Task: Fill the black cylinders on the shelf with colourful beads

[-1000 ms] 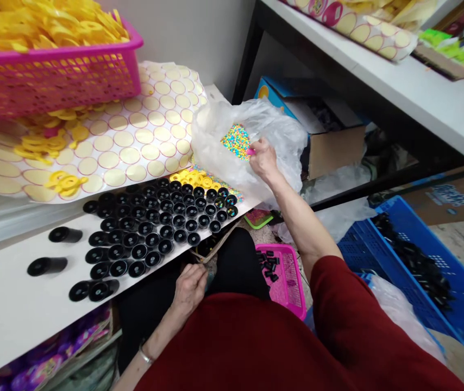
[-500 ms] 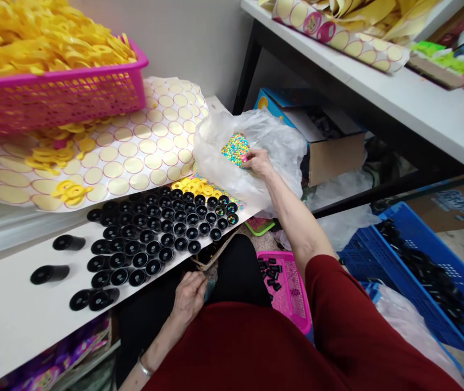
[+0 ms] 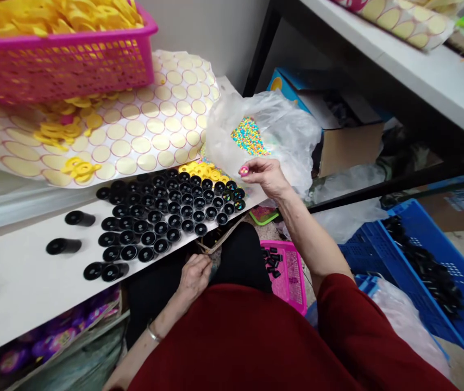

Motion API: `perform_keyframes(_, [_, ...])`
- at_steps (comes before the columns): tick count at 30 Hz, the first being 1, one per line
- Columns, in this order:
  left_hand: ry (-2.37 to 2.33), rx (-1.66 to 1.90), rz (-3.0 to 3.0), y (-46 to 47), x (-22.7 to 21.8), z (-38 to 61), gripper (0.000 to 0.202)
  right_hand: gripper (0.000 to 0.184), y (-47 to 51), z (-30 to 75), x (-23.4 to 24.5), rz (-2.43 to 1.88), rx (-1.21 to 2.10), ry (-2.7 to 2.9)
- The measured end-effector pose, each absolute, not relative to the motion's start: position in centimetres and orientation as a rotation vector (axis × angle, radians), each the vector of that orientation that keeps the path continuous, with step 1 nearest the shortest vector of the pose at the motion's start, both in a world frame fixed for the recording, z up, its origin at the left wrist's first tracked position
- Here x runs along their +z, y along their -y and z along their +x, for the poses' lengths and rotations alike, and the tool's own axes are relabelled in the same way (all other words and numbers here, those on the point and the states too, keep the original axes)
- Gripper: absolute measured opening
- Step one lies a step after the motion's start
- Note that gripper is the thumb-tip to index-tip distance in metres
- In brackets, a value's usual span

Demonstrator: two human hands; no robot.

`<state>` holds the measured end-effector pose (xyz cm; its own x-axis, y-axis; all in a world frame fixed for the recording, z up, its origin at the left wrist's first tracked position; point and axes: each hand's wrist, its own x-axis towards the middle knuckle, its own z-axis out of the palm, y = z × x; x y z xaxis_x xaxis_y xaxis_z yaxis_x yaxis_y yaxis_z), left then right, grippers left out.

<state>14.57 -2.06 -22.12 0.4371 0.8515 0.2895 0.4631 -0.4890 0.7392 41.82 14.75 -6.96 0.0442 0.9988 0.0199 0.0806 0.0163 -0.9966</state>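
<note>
The right hand (image 3: 268, 176) pinches a pink cup (image 3: 244, 172) (with beads (image 3: 244, 170)); whether the left hand (image 3: 196, 275) holds something, I cannot tell.

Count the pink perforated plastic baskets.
2: one basket at upper left, heaped with yellow plastic pieces; another basket lower, right of centre, holding small black pieces. More may be hidden.

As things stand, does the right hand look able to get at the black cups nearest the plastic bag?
Probably yes: the right hand hovers close by those black cups, their open tops face up, and nothing visible blocks the way, though its fingertips hold a small pink piece.
</note>
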Motion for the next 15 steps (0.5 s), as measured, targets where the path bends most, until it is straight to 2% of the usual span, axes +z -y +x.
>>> perform_keyframes(2, [-1.096, 0.884, 2.121, 2.1, -21.9, 14.6, 0.021, 0.016, -14.1, 40.5, -7.2, -1.369, 1.042, 1.463])
perform_keyframes(4, [-1.087, 0.898, 2.117, 2.1, -21.8, 14.6, 0.021, 0.008, -13.9, 39.7, -7.4, -1.466, 0.822, 1.744])
perform_keyframes(9, [-1.091, 0.881, 2.098, 2.2, -22.0, 14.5, 0.022, 0.023, -14.0, 38.5, -6.6, -1.665, 0.186, 2.364])
perform_keyframes(15, [-1.121, 0.851, 2.091, 2.2, -21.9, 14.5, 0.026, 0.027, -13.7, 36.6, -5.2, -1.678, -0.116, 2.728])
